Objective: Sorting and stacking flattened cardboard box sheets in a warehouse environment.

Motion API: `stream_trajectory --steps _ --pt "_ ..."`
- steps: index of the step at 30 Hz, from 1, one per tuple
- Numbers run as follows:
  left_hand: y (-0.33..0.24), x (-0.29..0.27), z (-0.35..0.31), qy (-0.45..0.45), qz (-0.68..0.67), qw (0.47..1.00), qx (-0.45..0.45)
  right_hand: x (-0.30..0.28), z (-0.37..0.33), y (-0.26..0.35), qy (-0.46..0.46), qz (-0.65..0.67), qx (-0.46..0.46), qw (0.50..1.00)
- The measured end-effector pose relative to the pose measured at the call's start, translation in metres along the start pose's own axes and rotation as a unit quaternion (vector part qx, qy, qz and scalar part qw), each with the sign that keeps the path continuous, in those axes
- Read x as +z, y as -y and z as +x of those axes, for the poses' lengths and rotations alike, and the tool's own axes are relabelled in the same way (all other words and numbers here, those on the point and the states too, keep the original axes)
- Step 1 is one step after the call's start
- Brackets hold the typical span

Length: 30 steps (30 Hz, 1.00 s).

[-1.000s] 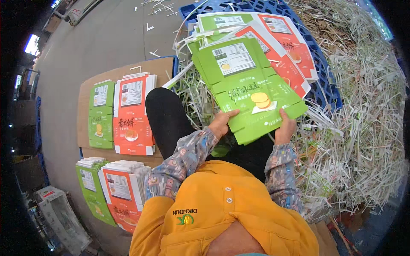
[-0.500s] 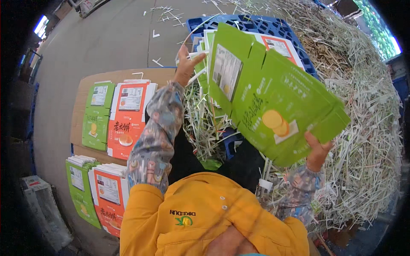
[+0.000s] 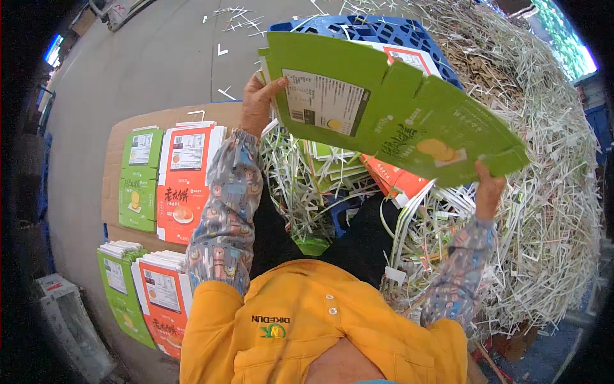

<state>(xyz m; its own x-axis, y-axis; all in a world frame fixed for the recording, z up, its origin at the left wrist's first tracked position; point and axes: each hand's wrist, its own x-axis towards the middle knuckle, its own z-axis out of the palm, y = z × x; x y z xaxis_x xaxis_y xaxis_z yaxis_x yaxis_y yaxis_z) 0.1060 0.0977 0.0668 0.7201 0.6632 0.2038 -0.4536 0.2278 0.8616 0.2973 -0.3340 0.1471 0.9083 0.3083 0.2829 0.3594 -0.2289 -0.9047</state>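
Between my two hands hangs a flat green printed carton blank (image 3: 377,121), bowed along its length, with a white label panel and pictures of round cakes. My left hand (image 3: 259,102) grips its left end, thumb on the printed face. At its lower right corner my right hand (image 3: 489,189) pinches the edge. Under the raised blank lie more green carton blanks (image 3: 332,163) and an orange-red carton blank (image 3: 400,179), partly covered by it and by paper strips. Whether more than one sheet is in my hands cannot be told for sure.
On a cardboard sheet (image 3: 118,169) at left stand stacks of green blanks (image 3: 139,185) and orange-red blanks (image 3: 185,205), with further stacks nearer me. A blue plastic pallet (image 3: 358,29) lies ahead. Shredded paper strips (image 3: 543,211) heap up along the right side.
The green blank has swung to a flatter, more sideways tilt. My right hand has risen with its corner, and my left hand now grips the left end, where its fingers were spread before.
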Motion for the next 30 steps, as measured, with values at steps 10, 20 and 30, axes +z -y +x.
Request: stream_trajectory --steps 10,20,30 --pt "0.019 -0.019 -0.026 0.05 0.114 0.99 -0.072 0.066 0.004 -0.09 0.047 0.142 0.072 0.986" --pt "-0.036 0.016 -0.005 0.025 0.03 0.996 0.077 0.055 0.023 -0.028 -0.096 0.15 -0.066 0.982" --pt "0.03 -0.012 -0.03 -0.007 0.076 0.995 -0.07 0.074 0.002 -0.096 -0.023 0.11 -0.001 0.994"
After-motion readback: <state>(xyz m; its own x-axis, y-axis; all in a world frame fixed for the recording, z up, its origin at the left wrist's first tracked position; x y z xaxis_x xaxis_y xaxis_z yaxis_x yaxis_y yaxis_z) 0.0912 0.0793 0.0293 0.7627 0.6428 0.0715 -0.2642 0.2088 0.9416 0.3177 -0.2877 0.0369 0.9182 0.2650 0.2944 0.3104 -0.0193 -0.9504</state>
